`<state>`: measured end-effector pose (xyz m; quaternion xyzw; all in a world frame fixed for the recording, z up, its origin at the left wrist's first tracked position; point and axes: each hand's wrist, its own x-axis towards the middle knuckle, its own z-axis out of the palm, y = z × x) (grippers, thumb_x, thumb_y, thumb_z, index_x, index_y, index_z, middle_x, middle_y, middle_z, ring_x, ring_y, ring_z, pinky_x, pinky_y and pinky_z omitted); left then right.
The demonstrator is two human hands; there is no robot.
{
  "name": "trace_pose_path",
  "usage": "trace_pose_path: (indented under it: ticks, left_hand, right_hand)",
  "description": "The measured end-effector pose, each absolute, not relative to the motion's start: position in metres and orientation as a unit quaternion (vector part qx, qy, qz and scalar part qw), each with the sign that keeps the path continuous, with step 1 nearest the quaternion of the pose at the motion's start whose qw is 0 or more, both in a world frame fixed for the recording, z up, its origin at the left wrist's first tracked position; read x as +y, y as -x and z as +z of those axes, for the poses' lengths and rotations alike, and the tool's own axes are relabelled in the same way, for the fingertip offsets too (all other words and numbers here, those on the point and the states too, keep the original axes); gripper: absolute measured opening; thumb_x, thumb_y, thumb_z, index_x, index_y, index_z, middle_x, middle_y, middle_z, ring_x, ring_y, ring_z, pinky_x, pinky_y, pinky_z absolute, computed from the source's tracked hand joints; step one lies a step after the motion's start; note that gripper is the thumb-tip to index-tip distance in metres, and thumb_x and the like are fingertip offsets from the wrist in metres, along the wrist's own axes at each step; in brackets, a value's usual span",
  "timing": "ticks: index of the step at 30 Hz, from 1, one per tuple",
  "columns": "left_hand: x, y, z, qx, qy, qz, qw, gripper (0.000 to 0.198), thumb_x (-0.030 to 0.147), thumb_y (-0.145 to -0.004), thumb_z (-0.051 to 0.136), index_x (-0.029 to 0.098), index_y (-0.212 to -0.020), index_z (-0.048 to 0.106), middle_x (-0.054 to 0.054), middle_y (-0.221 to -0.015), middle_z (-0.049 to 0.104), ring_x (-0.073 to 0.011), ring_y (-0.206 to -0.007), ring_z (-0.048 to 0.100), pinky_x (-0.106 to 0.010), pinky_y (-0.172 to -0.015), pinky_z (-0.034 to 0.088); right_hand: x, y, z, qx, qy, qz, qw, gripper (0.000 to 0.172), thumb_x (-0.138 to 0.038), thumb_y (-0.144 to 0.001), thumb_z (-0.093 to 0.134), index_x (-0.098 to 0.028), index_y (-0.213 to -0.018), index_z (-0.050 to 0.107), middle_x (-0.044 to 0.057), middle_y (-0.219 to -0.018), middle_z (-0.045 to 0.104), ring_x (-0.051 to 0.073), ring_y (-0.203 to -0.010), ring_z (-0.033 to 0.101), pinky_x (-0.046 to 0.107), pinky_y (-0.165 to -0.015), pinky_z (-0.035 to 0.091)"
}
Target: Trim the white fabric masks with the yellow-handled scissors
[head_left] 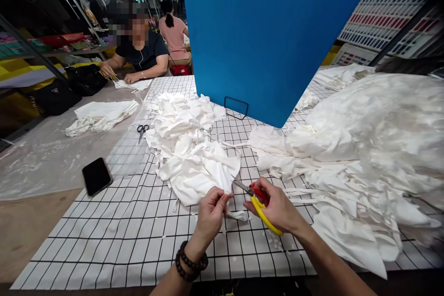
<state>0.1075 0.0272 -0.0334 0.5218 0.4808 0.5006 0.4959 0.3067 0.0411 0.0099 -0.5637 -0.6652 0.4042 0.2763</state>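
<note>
My left hand [212,210], with a dark beaded bracelet [189,263] at the wrist, pinches the edge of a piece of white fabric [203,171]. That fabric spreads away from me over the checked cloth. In my right hand [277,206] is a pair of scissors [262,215] with one yellow and one red handle. The blades point left, their tips close to the fabric edge by my left fingertips. Whether the blades touch the fabric, I cannot tell. Small white scraps lie on the cloth around both hands.
A large blue board [270,32] stands across the table's far side. White fabric [354,148] is heaped at the right, and another pile [180,113] lies ahead. Black scissors [141,132] and a phone [97,176] lie at the left. A person [145,58] handles white fabric across the table.
</note>
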Motion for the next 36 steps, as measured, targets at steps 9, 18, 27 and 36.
trace_pose_path:
  ticks: [9, 18, 27, 36]
  left_hand:
    - [0.028, -0.107, -0.027, 0.474, -0.559, 0.481, 0.481, 0.019, 0.029, -0.091, 0.055, 0.018, -0.078, 0.063, 0.002, -0.071, 0.048, -0.0088, -0.052, 0.047, -0.023, -0.050, 0.038]
    - [0.028, -0.105, -0.027, 0.475, -0.551, 0.481, 0.489, 0.018, 0.028, -0.090, 0.055, 0.018, -0.076, 0.062, 0.002, -0.071, 0.048, -0.0094, -0.052, 0.046, -0.023, -0.050, 0.038]
    - [0.028, -0.105, -0.027, 0.466, -0.550, 0.471, 0.508, 0.020, 0.029, -0.090, 0.055, 0.017, -0.075, 0.062, 0.001, -0.072, 0.050, -0.0086, -0.052, 0.047, -0.022, -0.050, 0.039]
    - [0.029, -0.103, -0.029, 0.477, -0.544, 0.448, 0.525, 0.029, 0.039, -0.090, 0.055, 0.016, -0.076, 0.064, -0.001, -0.075, 0.055, -0.0081, -0.050, 0.048, -0.022, -0.047, 0.041]
  right_hand:
    - [0.033, -0.297, 0.019, -0.730, 0.594, 0.303, 0.147, 0.038, -0.046, -0.069, 0.070, -0.024, -0.087, 0.045, 0.001, -0.082, 0.062, 0.020, -0.071, 0.056, 0.030, -0.062, 0.040]
    - [0.034, -0.292, 0.017, -0.739, 0.587, 0.290, 0.162, 0.034, -0.043, -0.067, 0.071, -0.024, -0.085, 0.050, 0.003, -0.082, 0.065, 0.021, -0.071, 0.057, 0.030, -0.061, 0.038]
    - [0.032, -0.292, 0.016, -0.740, 0.601, 0.268, 0.142, 0.037, -0.052, -0.069, 0.070, -0.024, -0.080, 0.047, -0.001, -0.071, 0.063, 0.017, -0.060, 0.055, 0.026, -0.055, 0.031]
    - [0.033, -0.293, 0.010, -0.756, 0.592, 0.236, 0.146, 0.034, -0.053, -0.072, 0.065, -0.024, -0.072, 0.046, -0.002, -0.057, 0.058, 0.016, -0.051, 0.049, 0.026, -0.052, 0.027]
